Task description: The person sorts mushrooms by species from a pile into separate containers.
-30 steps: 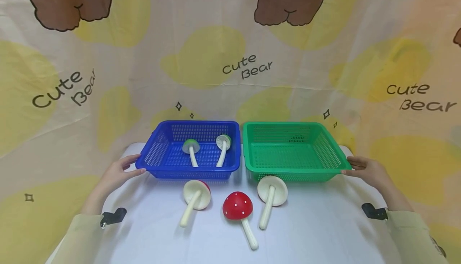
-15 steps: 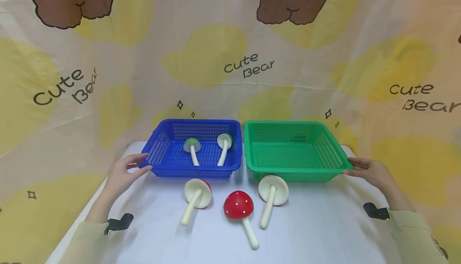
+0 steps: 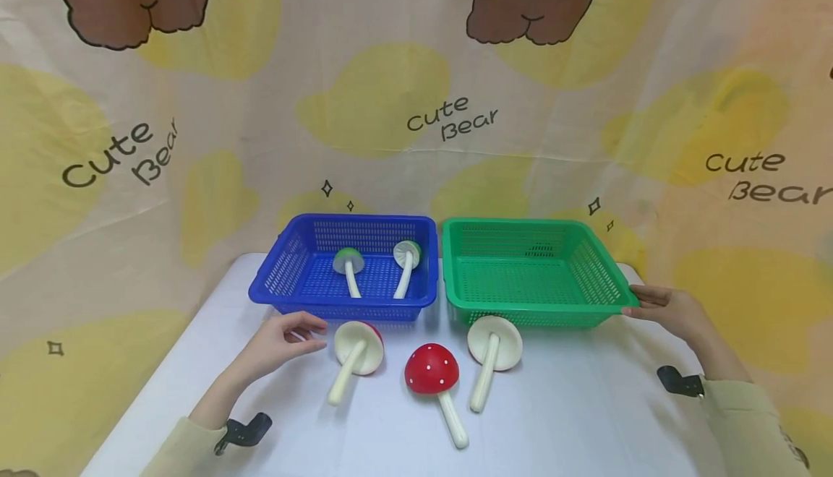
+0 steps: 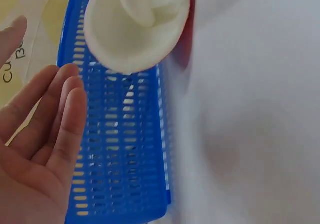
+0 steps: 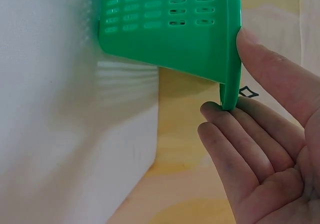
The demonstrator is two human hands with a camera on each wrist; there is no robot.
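Observation:
My left hand [image 3: 286, 343] holds nothing; its fingers are just left of a toy mushroom [image 3: 359, 348] with a red cap and cream underside, apart from it. The left wrist view shows that mushroom [image 4: 135, 49] beyond my fingers. My right hand [image 3: 670, 311] grips the right front corner of the green basket [image 3: 540, 307]; in the right wrist view, thumb and fingers touch its rim [image 5: 232, 59]. A red, white-dotted toy mushroom [image 3: 432, 372] lies at the middle front, and another with its pale underside showing [image 3: 494, 343] lies before the green basket.
The blue basket [image 3: 351, 307] stands left of the green one and holds two green-capped toy mushrooms, one on the left [image 3: 349, 260] and one on the right [image 3: 406, 256]. Both baskets stand at the back of the white table [image 3: 560, 412], before a bear-print cloth [image 3: 364, 101].
My left hand has let go of the blue basket's left front corner and moved right and toward me, beside the left mushroom. My right hand stays at the green basket.

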